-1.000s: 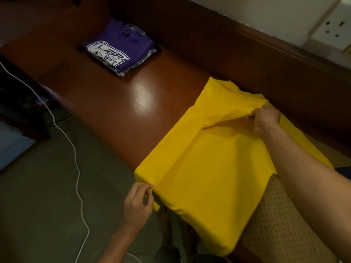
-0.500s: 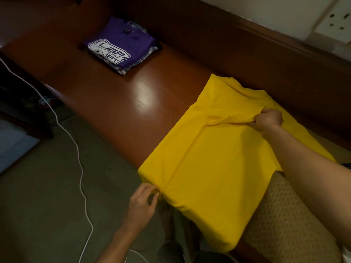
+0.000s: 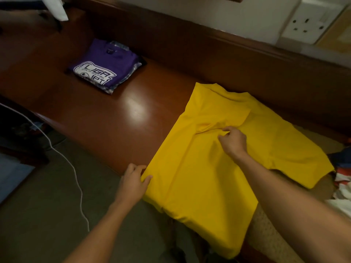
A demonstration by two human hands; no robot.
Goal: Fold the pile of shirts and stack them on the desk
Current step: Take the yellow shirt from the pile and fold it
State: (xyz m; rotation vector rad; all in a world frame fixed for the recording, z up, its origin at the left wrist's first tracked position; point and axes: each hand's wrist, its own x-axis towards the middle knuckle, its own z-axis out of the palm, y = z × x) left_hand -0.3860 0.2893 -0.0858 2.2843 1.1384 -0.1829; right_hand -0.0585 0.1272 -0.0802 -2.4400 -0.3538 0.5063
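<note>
- The yellow shirt lies spread over the right end of the desk, its near part hanging past the front edge and its right side resting on a woven mat.
- The left hand pinches the shirt's left edge at the desk's front edge: the thumb lies on top of the cloth, and the fingers are curled against the edge beside it.
- The right hand rests on the middle of the shirt, fingers curled, gripping a bunched fold where the cloth wrinkles towards the sleeve.
- A folded purple shirt tops a small stack at the desk's far left, well apart from the yellow one.
- More clothes lie at the right edge, just beside the yellow shirt.
- A white cable runs across the floor.
</note>
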